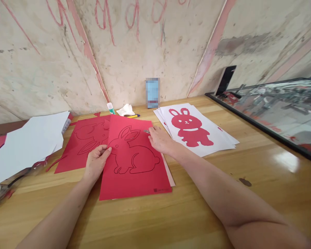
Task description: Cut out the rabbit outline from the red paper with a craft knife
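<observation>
A red sheet with a black rabbit outline (142, 159) lies at the middle of the wooden table. My left hand (97, 159) pinches the left edge of this sheet, thumb on top near the rabbit's face. At the sheet's upper right edge, my right hand (159, 138) is closed around a small grey tool (146, 131), whose tip points left toward the rabbit's ears; most of it is hidden in the fingers. Under the left side lies another outlined red sheet (69, 155). A pale sheet edge shows beneath the right side.
White paper (223, 143) bearing a red rabbit cutout (193, 133) lies right. A glue stick (110, 108), tissue (125, 110), yellow pen (133, 116) and phone (152, 93) stand or lie near the wall. White sheets (33, 138) are left; a black-edged glass panel (282, 135) is right.
</observation>
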Available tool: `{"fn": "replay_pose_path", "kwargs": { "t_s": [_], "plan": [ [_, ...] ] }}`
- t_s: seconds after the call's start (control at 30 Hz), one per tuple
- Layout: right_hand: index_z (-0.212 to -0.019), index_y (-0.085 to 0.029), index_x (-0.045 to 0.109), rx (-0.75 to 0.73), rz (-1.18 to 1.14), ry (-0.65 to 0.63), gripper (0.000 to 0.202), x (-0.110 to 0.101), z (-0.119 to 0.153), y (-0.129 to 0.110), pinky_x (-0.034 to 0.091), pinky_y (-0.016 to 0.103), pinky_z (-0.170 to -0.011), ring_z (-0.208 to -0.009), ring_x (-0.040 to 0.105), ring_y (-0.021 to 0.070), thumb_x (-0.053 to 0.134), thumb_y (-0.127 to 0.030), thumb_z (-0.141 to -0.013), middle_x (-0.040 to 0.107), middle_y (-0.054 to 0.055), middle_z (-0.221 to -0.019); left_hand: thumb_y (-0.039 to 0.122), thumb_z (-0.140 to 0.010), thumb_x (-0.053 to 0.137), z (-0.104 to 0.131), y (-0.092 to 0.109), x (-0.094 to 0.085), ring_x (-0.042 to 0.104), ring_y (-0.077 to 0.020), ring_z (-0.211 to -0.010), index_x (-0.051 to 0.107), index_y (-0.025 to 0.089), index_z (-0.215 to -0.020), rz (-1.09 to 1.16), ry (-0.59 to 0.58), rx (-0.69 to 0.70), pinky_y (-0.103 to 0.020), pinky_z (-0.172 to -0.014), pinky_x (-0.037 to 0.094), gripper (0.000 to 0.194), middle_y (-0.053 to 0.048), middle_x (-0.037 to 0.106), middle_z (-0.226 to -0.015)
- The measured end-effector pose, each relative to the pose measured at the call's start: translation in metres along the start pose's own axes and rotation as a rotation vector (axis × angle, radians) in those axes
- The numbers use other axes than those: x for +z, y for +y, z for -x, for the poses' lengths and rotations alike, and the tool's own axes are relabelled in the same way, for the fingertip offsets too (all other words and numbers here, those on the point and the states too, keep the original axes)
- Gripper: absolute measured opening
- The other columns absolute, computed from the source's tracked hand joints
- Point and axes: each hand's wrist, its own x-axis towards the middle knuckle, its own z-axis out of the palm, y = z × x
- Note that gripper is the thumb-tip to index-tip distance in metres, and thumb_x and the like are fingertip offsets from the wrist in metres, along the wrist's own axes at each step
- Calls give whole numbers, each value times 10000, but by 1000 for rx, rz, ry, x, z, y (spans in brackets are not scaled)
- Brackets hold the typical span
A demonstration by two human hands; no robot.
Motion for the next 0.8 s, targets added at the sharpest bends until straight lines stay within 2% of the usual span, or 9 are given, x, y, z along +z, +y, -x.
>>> {"fn": "replay_pose_path", "kwargs": {
  "t_s": [0.13, 0.3, 0.4, 0.63, 0.8],
  "plan": [
    [-1042, -115, 571, -28, -23, -14, 255, -2, 0, -2, 396, 326, -798, -973, 534, 231, 366, -155, -896, 583, 160, -1082, 453, -630, 746, 0, 0, 0, 578, -106, -527, 566, 186, -800, -15, 42, 27, -205, -527, 473, 365, 43, 617, -638],
    [-1059, -203, 573, -71, 15, -2, 297, 0, 0, 0, 372, 303, -645, -804, 591, 210, 308, -240, -931, 634, 101, -944, 491, -669, 691, -3, -6, -3, 563, -117, -493, 540, 193, -838, -94, 44, 64, -231, -519, 473, 374, 44, 602, -609],
    [-1066, -231, 558, -81, 56, -9, 328, 4, -1, -2, 351, 301, -623, -756, 606, 213, 254, -259, -945, 657, 77, -854, 495, -667, 686, -6, -10, -5, 569, -128, -517, 546, 189, -831, -187, 32, 92, -222, -513, 452, 375, 35, 598, -598],
    [-1117, -158, 468, -13, 15, -39, 318, 11, 0, -9, 337, 299, -583, -737, 622, 235, 227, -277, -947, 673, 109, -821, 497, -739, 585, -4, -6, -5, 567, -143, -546, 532, 194, -810, -412, -15, 157, -224, -520, 427, 316, 32, 577, -584],
    [-1056, -177, 498, -82, -1, -24, 243, 11, 1, -7, 316, 284, -583, -772, 606, 205, 298, -205, -922, 661, 93, -905, 456, -754, 549, -5, -6, -7, 526, -137, -566, 522, 198, -758, -598, 27, 239, -230, -549, 399, 260, 33, 543, -597]
  ]
}}
